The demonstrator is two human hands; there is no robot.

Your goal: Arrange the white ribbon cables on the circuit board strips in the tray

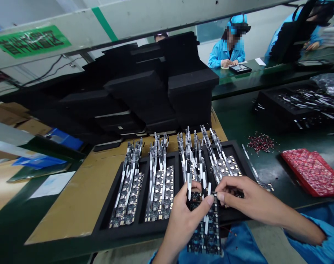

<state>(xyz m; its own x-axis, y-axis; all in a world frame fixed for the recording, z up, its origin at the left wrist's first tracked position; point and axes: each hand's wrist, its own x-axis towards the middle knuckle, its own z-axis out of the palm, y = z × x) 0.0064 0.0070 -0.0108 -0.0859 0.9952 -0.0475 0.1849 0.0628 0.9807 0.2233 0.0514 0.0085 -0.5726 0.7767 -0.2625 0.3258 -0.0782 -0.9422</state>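
A black foam tray (106,220) lies in front of me with several rows of small circuit boards (160,190) carrying white and black flex strips. My left hand (183,220) is closed around a stack of these boards (207,234) held over the tray's near edge. My right hand (246,198) pinches with thumb and forefinger at a small piece on top of that stack, fingertip to fingertip with my left thumb.
Stacked black foam trays (145,88) rise behind the tray. A brown cardboard sheet (79,198) lies under it. On the green bench to the right are a red sheet of small parts (312,170), loose red bits (262,142) and another loaded tray (296,102). A person in blue (227,51) works at the far bench.
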